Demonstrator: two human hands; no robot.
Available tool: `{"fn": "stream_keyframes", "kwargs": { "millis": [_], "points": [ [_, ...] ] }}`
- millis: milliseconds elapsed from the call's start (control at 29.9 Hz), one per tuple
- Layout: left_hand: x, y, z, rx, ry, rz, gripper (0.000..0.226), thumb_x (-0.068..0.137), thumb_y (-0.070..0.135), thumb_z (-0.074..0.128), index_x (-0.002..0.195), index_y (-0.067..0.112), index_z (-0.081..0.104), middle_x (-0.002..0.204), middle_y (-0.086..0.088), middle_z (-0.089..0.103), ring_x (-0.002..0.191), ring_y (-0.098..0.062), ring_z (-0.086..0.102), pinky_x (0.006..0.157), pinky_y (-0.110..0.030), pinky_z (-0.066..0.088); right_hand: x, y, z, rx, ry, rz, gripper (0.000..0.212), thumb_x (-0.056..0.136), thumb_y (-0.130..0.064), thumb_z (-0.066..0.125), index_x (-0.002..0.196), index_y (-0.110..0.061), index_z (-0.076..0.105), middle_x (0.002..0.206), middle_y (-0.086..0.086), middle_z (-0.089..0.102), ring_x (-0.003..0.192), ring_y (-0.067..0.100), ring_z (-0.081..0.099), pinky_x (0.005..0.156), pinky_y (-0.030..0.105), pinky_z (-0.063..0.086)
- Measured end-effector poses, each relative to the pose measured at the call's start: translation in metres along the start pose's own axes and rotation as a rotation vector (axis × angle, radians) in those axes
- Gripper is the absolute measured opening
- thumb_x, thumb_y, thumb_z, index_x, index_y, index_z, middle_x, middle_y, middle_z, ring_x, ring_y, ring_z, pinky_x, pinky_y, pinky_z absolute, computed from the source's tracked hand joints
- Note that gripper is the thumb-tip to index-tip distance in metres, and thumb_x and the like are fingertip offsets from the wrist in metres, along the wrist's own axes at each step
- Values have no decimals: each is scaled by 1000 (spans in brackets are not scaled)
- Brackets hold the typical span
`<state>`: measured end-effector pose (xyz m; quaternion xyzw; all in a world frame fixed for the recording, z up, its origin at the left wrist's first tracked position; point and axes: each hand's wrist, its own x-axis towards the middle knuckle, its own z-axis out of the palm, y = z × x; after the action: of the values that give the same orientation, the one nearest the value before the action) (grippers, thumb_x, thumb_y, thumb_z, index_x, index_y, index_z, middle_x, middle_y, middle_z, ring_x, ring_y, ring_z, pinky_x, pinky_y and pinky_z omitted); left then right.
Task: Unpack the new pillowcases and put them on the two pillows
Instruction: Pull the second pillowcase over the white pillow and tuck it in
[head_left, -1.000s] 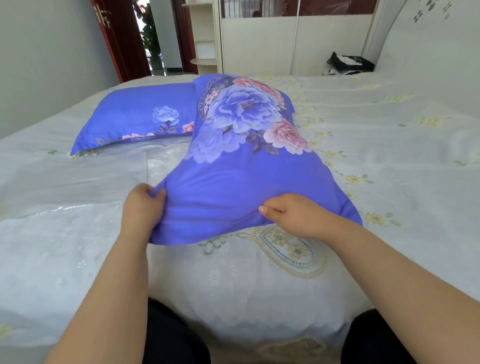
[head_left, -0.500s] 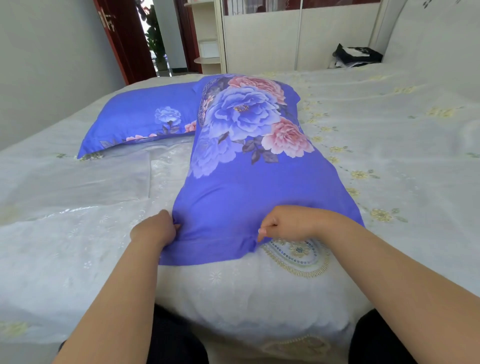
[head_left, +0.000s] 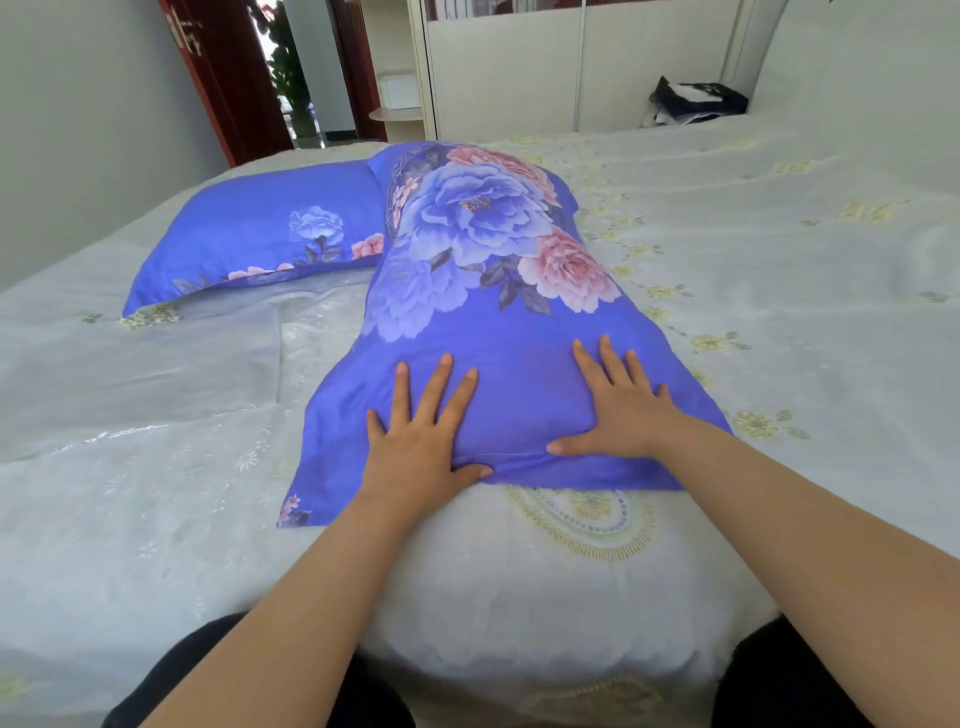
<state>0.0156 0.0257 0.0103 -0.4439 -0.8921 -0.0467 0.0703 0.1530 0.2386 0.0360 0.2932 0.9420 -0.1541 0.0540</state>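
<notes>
A pillow in a blue pillowcase with large blue and pink flowers (head_left: 493, 291) lies lengthwise on the bed in front of me. My left hand (head_left: 421, 431) lies flat on its near left part, fingers spread and straight. My right hand (head_left: 618, 410) presses flat on the near right part, fingers also spread. A second pillow in the same blue flowered case (head_left: 270, 234) lies farther back on the left, its corner touching the first pillow.
The bed carries a white embroidered cover (head_left: 779, 291) with yellow flowers. A black and white bag (head_left: 696, 98) sits at the far right edge by the headboard. White wardrobe doors (head_left: 509, 67) and a dark red open door (head_left: 228, 78) stand beyond the bed.
Both hands let go of the pillowcase's near edge, which they were pinching, and now lie flat on top of the pillow. The pillow has settled down onto the bed.
</notes>
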Motion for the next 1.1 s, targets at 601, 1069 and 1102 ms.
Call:
{"fn": "stream_keyframes", "kwargs": {
  "millis": [601,1069,1102],
  "points": [
    [6,61,-23,-1700,-157,-332,56,86,-5,35,134,25,33,88,-17,66,63,-31,68,57,-34,57,-23,6,-56,1323,430,-153,75,79,13,34,127,-40,54,79,7,61,50,17,48,45,19,38],
    [-17,-39,-99,-607,725,-57,42,95,31,42,135,21,51,142,6,43,132,-22,39,110,-35,30,-39,-115,-23,857,217,-631,71,84,5,53,144,-27,34,146,-12,37,134,-1,34,111,17,28],
    [-18,-31,-99,-606,703,61,43,95,36,39,134,22,52,146,7,36,138,-23,31,114,-32,22,-38,-128,-20,807,212,-655,71,81,1,56,144,-25,36,145,-12,38,133,-1,36,113,21,28]
  ]
}}
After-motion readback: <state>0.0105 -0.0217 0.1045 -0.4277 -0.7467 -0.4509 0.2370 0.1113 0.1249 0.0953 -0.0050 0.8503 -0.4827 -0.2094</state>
